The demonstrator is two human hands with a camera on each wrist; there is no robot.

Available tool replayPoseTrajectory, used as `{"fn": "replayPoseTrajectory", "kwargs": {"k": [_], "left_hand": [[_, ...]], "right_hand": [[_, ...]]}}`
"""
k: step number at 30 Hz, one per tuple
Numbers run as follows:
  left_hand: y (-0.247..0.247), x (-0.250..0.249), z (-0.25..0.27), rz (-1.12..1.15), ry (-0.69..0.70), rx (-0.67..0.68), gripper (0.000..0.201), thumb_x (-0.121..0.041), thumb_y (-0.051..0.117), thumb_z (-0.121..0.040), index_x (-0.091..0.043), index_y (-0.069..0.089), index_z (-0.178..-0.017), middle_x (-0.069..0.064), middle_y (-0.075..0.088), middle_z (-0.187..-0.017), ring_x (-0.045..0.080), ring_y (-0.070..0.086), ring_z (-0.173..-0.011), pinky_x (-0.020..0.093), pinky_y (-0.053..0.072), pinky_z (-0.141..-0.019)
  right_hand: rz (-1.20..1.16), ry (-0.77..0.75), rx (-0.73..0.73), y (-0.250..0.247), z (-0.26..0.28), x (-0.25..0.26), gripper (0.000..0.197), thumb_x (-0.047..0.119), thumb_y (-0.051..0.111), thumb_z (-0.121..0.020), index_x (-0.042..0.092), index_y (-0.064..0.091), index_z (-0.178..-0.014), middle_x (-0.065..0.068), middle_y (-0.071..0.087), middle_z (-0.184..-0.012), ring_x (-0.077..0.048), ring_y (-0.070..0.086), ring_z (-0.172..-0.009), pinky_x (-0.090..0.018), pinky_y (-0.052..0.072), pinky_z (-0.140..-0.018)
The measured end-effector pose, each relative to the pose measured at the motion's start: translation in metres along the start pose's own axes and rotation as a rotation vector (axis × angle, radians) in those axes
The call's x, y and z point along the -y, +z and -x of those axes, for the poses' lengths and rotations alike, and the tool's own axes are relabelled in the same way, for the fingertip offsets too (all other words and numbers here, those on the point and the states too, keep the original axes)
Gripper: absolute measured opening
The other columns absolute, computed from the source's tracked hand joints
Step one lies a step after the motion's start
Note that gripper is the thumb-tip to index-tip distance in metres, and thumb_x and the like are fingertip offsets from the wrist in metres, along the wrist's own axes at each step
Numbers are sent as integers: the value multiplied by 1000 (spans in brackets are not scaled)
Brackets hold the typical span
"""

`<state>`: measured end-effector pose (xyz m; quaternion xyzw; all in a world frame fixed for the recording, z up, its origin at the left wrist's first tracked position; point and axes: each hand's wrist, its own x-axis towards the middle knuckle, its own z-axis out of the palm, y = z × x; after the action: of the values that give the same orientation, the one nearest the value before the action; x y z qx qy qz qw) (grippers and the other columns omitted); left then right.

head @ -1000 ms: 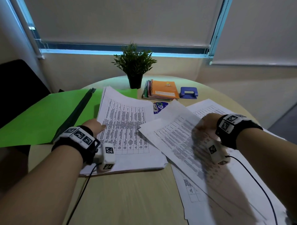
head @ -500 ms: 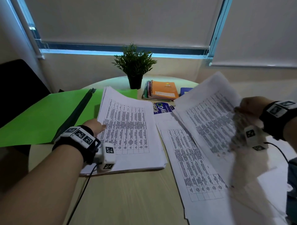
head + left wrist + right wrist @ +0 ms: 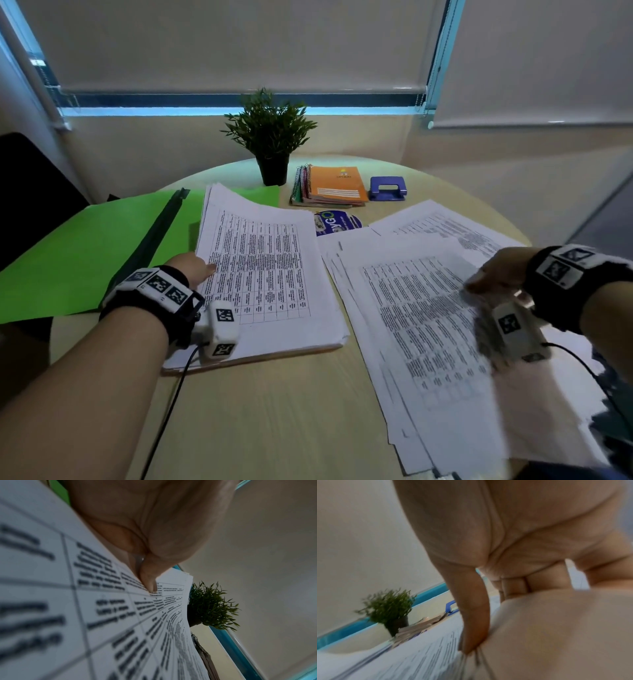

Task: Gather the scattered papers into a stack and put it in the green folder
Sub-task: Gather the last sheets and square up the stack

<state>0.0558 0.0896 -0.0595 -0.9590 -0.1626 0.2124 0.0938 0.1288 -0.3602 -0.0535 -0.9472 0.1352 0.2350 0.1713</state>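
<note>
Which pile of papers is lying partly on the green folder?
The neat pile under the left hand. Its far corner overlaps the green folder; the messy pile lies on bare table.

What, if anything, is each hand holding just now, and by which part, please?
The left hand pinches the paper stack at its left edge. The right hand pinches a loose sheet near its right edge.

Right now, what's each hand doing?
Left hand: thumb pressing the paper stack; grip unclear.
Right hand: pinching a loose sheet.
</note>
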Motion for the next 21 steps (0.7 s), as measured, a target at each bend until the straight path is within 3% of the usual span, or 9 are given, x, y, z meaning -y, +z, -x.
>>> {"fn": "replayPoseTrajectory", "kwargs": {"k": [2,5,7,10,15,18,21], "left_hand": [[0,1,-3,31,-37,-6,45,-7,21,-102,-6,29,-147,16,48,-138,24,49,-124,25,41,-93],[0,2,-4,-181,91,46,44,-9,24,-102,-4,31,-145,16,49,-136,25,50,-124,26,41,-94],[-2,2,-1,-233,113,50,49,-5,23,-101,-9,19,-150,15,49,-135,24,50,-123,26,42,-94],[0,5,0,-281,135,52,47,-8,18,-103,-11,22,-149,15,48,-136,23,50,-124,25,42,-94],[1,9,-2,-350,175,50,60,-2,27,-99,-16,4,-152,15,47,-137,24,51,-123,24,43,-94],[2,8,-3,-417,190,29,63,-2,32,-98,-15,3,-152,14,48,-137,24,49,-124,25,43,-96],[1,7,-1,-475,203,46,63,-4,34,-98,-14,3,-152,13,49,-136,24,49,-125,25,42,-96]], "right_hand": [[-12,27,4,6,12,1,38,34,82,-68,1,68,-79,-12,58,-63,-22,49,-58,-22,35,-56],[86,26,-26,13,29,9,50,51,82,-60,8,56,-63,-2,54,-49,-19,48,-54,-22,35,-52],[139,13,-45,19,32,15,52,53,79,-63,6,57,-71,-3,58,-65,-20,53,-65,-24,39,-59],[240,-7,-80,28,36,22,65,57,75,-65,5,61,-100,-6,59,-92,-23,54,-88,-27,43,-78],[231,35,-54,26,41,29,59,57,72,-68,7,61,-98,-6,63,-99,-22,53,-90,-26,42,-77],[226,39,-62,28,44,30,53,58,72,-68,11,48,-69,-4,56,-86,-21,50,-86,-24,39,-71],[183,42,-51,30,41,29,56,57,76,-63,7,57,-81,-7,64,-96,-23,58,-92,-26,42,-77]]}}
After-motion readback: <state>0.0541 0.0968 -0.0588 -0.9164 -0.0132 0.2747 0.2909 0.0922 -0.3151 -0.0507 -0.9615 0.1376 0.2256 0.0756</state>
